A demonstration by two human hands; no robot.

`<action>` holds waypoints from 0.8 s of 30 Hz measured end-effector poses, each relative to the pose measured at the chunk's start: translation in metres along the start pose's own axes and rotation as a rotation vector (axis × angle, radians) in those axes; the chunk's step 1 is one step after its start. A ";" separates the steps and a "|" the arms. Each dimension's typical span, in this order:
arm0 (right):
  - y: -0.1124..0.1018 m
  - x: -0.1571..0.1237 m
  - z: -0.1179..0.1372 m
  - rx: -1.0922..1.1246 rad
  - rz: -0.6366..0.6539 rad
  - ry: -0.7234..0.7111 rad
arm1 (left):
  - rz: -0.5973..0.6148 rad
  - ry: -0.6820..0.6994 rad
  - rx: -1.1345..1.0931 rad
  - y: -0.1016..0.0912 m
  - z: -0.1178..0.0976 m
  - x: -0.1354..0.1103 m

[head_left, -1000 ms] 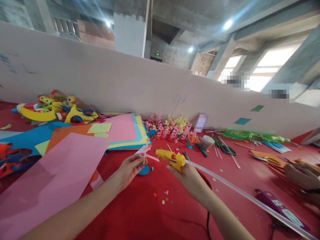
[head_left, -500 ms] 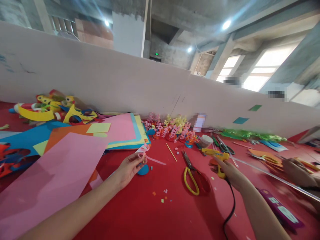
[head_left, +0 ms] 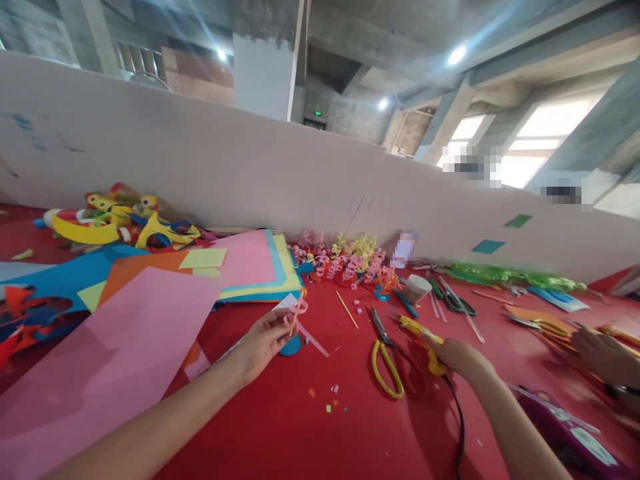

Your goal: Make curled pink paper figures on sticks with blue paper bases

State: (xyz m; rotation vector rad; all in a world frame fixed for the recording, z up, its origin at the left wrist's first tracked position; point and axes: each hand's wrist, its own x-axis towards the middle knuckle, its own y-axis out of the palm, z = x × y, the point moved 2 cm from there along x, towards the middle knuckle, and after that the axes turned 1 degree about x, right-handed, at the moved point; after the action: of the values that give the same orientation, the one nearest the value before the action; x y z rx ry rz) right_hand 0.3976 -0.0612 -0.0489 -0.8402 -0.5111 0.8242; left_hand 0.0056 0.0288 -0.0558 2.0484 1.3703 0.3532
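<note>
My left hand (head_left: 263, 341) pinches a thin wooden stick (head_left: 299, 308) with a pink paper strip (head_left: 313, 339) looped around it, its loose end trailing right. A blue paper disc (head_left: 291, 345) shows just under the fingers; I cannot tell whether it is joined to the stick. To the right, my right hand (head_left: 463, 360) is closed at the handle of a yellow glue gun (head_left: 423, 337), its nozzle pointing up and left, low over the table. Between the hands lie scissors with yellow handles (head_left: 387, 367).
Coloured paper sheets (head_left: 165, 313) cover the left. Curled paper pieces (head_left: 350, 260) stand at the back, near a white cup (head_left: 417, 289). Another stick (head_left: 347, 309) and paper scraps lie mid-table. Another person's hand (head_left: 600, 353) is at right, near a purple box (head_left: 565, 427).
My right hand has lowered the glue gun, turning its nozzle up-left. The stick in my left hand leans more to the right. The other person's hand has shifted slightly.
</note>
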 end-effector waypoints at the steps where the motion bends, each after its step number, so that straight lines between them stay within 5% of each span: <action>1: -0.002 -0.004 0.007 -0.163 -0.022 0.107 | 0.003 -0.001 0.000 0.000 0.000 0.000; 2: -0.003 -0.009 0.018 -0.289 -0.059 0.157 | 0.000 0.000 -0.001 0.000 0.000 -0.001; 4: 0.003 -0.022 0.052 -0.307 -0.063 0.017 | -0.018 0.000 -0.008 0.001 0.000 -0.001; 8: 0.044 -0.062 0.136 0.190 0.289 -0.444 | -0.035 -0.013 0.015 0.001 -0.002 -0.004; 11: 0.079 -0.089 0.176 0.386 0.428 -0.547 | -0.029 -0.008 0.043 0.001 -0.002 -0.006; 15: 0.101 -0.111 0.187 0.452 0.429 -0.634 | -0.078 0.007 0.089 -0.002 -0.001 -0.007; 24: 0.072 -0.125 0.182 0.244 0.441 -0.891 | -0.078 -0.033 0.166 0.005 -0.001 -0.011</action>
State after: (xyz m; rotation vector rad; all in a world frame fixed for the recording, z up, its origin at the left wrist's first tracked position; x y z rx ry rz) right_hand 0.1683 -0.0521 -0.0123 -0.3166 -0.9934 1.6467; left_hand 0.0039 0.0183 -0.0502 2.1167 1.4979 0.1757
